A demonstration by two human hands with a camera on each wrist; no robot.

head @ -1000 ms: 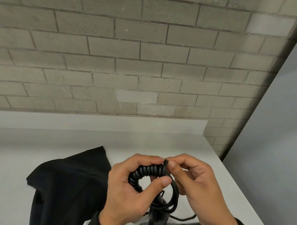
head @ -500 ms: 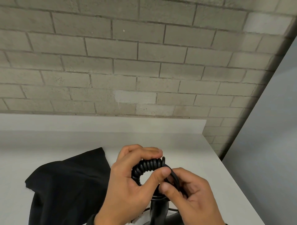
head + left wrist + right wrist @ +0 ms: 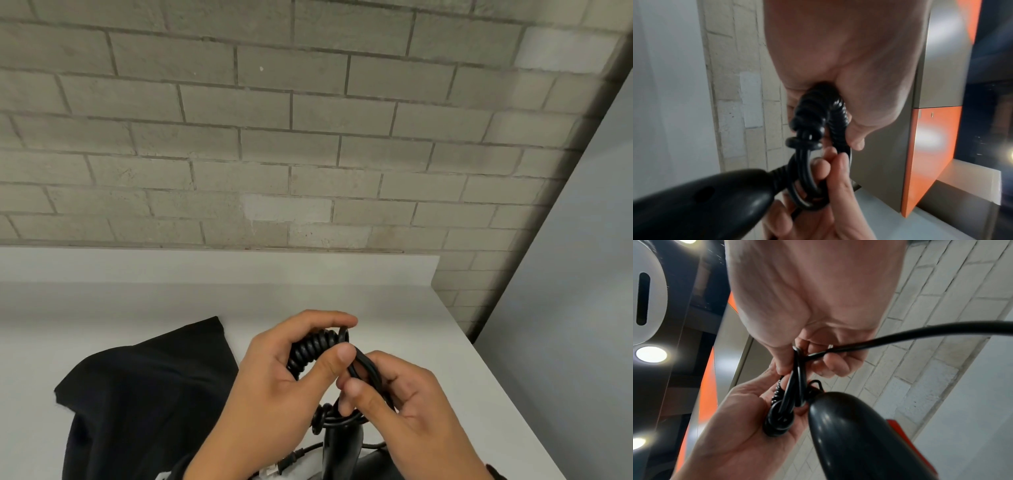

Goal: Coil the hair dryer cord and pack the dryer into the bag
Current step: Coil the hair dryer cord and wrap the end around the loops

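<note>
Left hand (image 3: pixel 274 387) curled round the black spiral-coiled hair dryer cord (image 3: pixel 313 349), thumb and fingers (image 3: pixel 329 318) gripping the bunched coils. Right hand (image 3: pixel 407 407) pinching smooth cord loops. Glossy black plastic hair dryer (image 3: pixel 342 448) beneath both hands. Black cloth bag (image 3: pixel 144 404) lying left on the white surface (image 3: pixel 342 301).

right hand (image 3: pixel 407 407) dropped below left hand (image 3: pixel 291 387), drawing straight cord (image 3: pixel 364 371) downward.
</note>
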